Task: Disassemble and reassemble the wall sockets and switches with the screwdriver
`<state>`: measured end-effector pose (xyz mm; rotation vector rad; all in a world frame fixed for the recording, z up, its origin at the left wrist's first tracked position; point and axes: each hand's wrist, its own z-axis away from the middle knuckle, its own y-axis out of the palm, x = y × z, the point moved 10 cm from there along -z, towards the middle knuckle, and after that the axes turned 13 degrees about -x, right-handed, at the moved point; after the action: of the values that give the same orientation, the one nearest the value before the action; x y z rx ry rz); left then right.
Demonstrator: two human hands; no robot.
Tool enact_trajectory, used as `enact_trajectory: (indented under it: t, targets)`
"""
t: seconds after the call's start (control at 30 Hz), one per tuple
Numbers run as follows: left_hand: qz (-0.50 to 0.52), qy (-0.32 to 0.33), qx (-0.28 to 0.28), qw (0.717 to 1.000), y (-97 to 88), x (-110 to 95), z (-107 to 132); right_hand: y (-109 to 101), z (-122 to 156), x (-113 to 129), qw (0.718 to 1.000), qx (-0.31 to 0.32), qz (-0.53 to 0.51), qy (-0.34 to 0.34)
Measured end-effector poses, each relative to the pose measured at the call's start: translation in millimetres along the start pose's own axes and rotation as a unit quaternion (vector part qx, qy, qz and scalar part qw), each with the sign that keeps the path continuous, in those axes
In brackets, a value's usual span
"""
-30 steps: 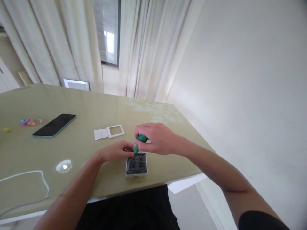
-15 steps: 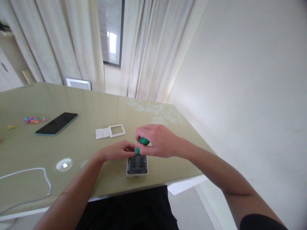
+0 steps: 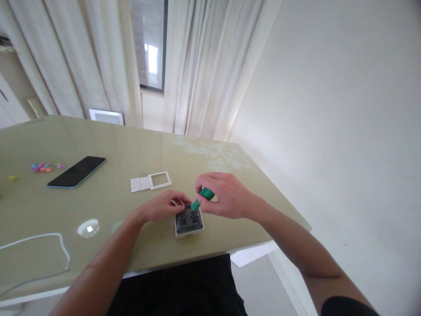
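At the lower centre of the frame, a white box (image 3: 189, 236) with a dark grey face plate (image 3: 194, 227) is seen on the table (image 3: 148, 149), close to its near edge. By the right hand (image 3: 225, 195), a green-handled screwdriver (image 3: 206, 193) is held pinched between thumb and curled fingers, its thin shaft slanted down and left over the plate. Contact of the tip with a screw cannot be confirmed at this size. The left hand (image 3: 167, 204) is placed at the box's upper left corner, thumb and fingers bent; whether the box is gripped or merely steadied cannot be told.

As to progress, the grey plate is found seated in the box, with its face uncovered. A white frame (image 3: 169, 179) and flat white pieces (image 3: 140, 184) are found lying unattached, just left of centre. The work on the plate is therefore judged unfinished; how far any screw has been turned cannot be established. At the left, a black-screened device (image 3: 77, 172) is noted, well apart.
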<state>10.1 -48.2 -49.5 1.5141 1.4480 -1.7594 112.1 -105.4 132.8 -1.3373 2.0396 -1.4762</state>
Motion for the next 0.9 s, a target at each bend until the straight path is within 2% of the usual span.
enact_trajectory:
  t: [0.07,0.1,0.13,0.17,0.2,0.27,0.33,0.47,0.57,0.73,0.9]
  targets:
    - [-0.020,0.009,-0.028,0.999,-2.7,-2,-1,-10,12,-28,0.994,-0.078,-0.053,0.060]
    - [-0.031,0.017,-0.041,0.999,-3.1,-5,-2,-15,22,-48,0.980,-0.133,-0.097,0.109]
    - [-0.042,0.029,-0.053,0.997,-2.7,-9,-2,-19,37,-74,0.950,-0.206,-0.155,0.176]
    - [-0.055,0.044,-0.062,0.996,-1.3,-15,-3,-22,58,-101,0.895,-0.302,-0.217,0.246]
    - [-0.068,0.059,-0.067,0.994,1.5,-21,-3,-19,77,-120,0.859,-0.361,-0.232,0.279]
    - [-0.104,0.089,-0.058,0.989,10.6,-35,-5,-2,114,-147,0.796,-0.445,-0.250,0.324]
    - [-0.152,0.107,-0.033,0.982,20.8,-45,-7,21,147,-165,0.730,-0.501,-0.279,0.370]
    - [-0.253,0.106,0.019,0.961,32.0,-59,-14,57,191,-176,0.630,-0.558,-0.329,0.429]
    - [-0.315,0.092,0.048,0.944,34.5,-67,-17,65,206,-177,0.582,-0.579,-0.359,0.444]
    - [-0.402,0.073,0.078,0.910,40.8,-73,-21,68,215,-179,0.535,-0.594,-0.398,0.449]
    - [-0.461,0.066,0.083,0.881,45.6,-74,-23,70,219,-179,0.511,-0.606,-0.410,0.452]
